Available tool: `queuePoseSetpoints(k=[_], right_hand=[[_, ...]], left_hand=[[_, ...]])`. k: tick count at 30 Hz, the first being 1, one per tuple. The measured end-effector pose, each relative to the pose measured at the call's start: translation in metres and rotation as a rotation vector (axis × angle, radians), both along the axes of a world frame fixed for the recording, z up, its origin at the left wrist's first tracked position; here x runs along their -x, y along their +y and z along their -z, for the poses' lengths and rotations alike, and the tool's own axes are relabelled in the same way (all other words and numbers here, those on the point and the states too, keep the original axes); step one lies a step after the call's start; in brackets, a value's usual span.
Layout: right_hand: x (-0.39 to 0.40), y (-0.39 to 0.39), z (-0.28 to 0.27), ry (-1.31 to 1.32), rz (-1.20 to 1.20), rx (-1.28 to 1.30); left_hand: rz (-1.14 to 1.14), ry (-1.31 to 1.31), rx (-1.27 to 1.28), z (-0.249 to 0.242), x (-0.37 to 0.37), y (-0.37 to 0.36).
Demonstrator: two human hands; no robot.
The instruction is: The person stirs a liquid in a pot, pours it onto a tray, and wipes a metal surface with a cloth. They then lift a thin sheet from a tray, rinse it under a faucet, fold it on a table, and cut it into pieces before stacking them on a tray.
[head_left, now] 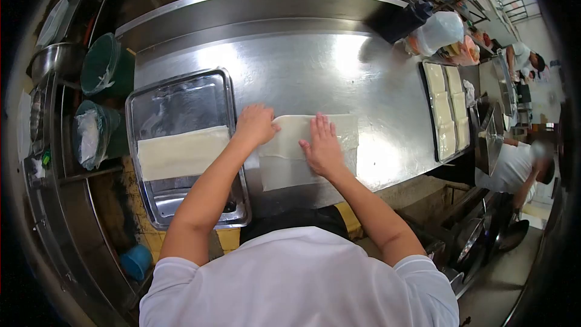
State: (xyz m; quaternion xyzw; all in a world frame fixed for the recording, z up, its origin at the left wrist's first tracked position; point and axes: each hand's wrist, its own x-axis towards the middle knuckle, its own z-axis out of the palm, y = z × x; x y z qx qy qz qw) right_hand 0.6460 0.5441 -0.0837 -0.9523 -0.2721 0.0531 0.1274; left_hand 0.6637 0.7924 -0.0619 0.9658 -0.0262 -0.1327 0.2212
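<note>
- Pale, cream-coloured dough sheet [305, 148] is spread flat on the stainless steel counter [302, 66], right at the near edge in front of the person. Only the head view here, so that's all I'm going on.
- Its long axis runs left to right across the counter, and both hands sit on top of it, so the sheet is directly under the palms rather than off to either side.
- Left hand [255, 124] is curled over the sheet's upper left corner, fingers bent down on the edge. Looks like a loose pinch, but I can't tell for sure whether it's actually gripping.
- Right hand [322, 145] is open and flat, fingers spread, pressing near the middle of the sheet. Not holding anything.
- Just beside the left forearm, a metal tray [181, 94] holds another folded dough strip [181, 152], same left-right orientation.
- Far right, a dark tray [428, 121] with dough pieces, well apart from both hands.
</note>
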Motion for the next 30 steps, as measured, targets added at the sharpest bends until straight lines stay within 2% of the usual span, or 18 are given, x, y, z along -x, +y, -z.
queuePoseSetpoints(k=[2,5,9,12,18,21,24,27,30], right_hand=[[0.004,0.014,-0.004,0.005,-0.055,-0.047],[0.008,0.036,-0.004,0.018,-0.121,-0.082],[0.01,0.041,0.0,0.066,-0.115,-0.086],[-0.003,0.014,0.013,0.019,-0.095,0.028],[-0.039,-0.051,0.013,-0.027,0.154,0.141],[-0.034,-0.048,0.005,-0.039,0.094,0.092],[-0.011,-0.026,0.005,0.082,-0.107,0.076],[-0.014,-0.032,0.012,0.084,-0.067,0.078],[-0.033,-0.07,0.008,0.052,0.142,0.119]], left_hand=[[-0.023,0.045,0.063,0.013,-0.004,0.002],[-0.094,0.091,0.058,0.003,-0.002,0.003],[-0.21,0.187,0.192,-0.031,0.007,0.007],[-0.235,0.209,0.229,-0.032,0.009,0.013],[-0.292,0.256,0.25,-0.029,0.007,0.013],[-0.299,0.253,0.233,-0.021,0.004,0.009],[-0.282,0.237,0.189,-0.021,0.0,0.001],[-0.278,0.221,0.15,-0.022,-0.002,-0.002],[-0.269,0.201,0.134,-0.013,-0.001,0.001]])
